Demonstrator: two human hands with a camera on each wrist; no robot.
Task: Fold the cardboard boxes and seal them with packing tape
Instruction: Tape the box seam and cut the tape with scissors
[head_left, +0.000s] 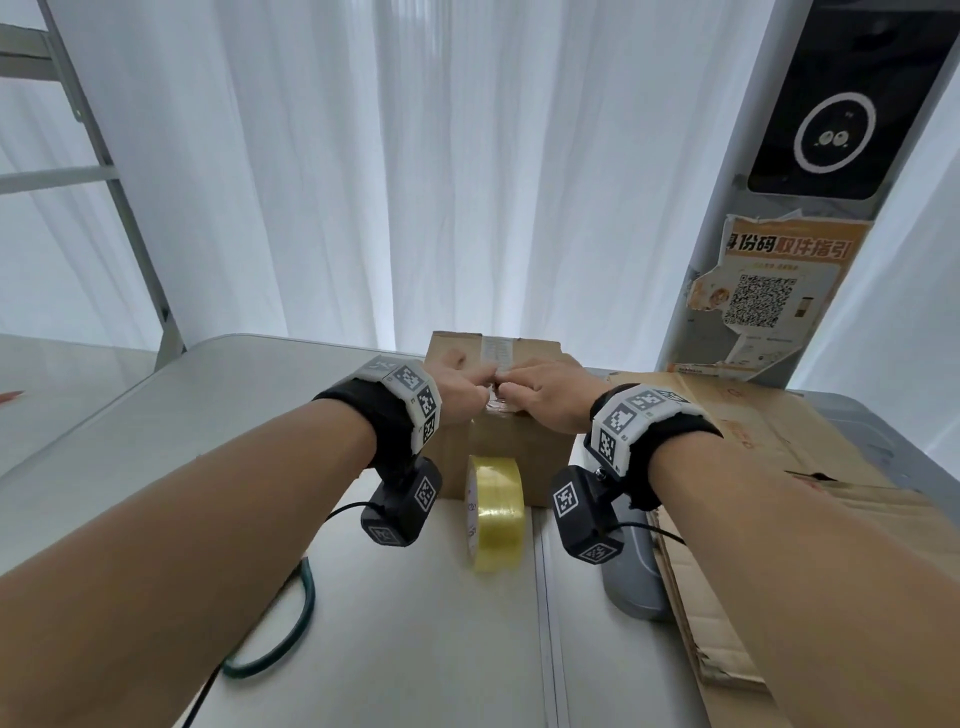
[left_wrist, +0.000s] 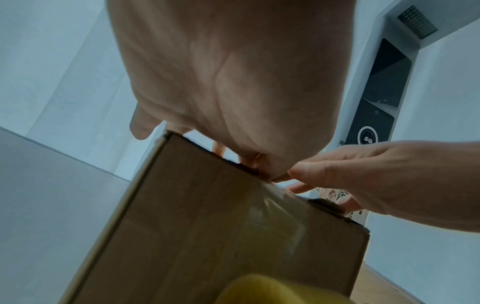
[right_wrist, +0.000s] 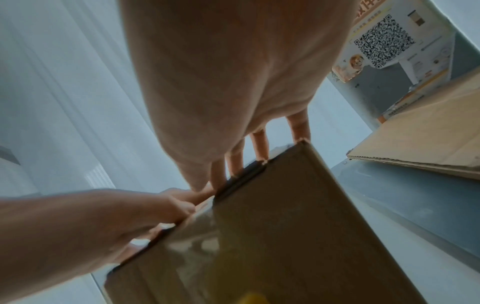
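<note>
White curtains (head_left: 322, 171) hang behind the grey folding table (head_left: 156, 441) where we work, and a grey parcel-locker column (head_left: 769, 208) with a dark screen and a torn QR-code poster (head_left: 763, 291) rises at the far right. Flattened cardboard sheets (head_left: 779, 467) lie along the table's right side. The folded cardboard box (head_left: 514, 447) stands upright at the table's far middle, a strip of clear tape (head_left: 496, 353) running along its top seam and down its near face. Both of our hands meet at the near top edge of that box. Our left hand (head_left: 462, 389) has its fingers curled, thumb and forefinger pinched together at the tape on the seam; the left wrist view shows the pinch right at the box edge. Our right hand (head_left: 550, 395) lies flat, its fingers (right_wrist: 259, 144) straight and spread over the box top, their tips just beside the left hand's pinch. The yellow packing tape roll (head_left: 493, 512) stands on edge on the table, touching or just in front of the box's near face. A dark green cable (head_left: 291, 623) loops at lower left.
</note>
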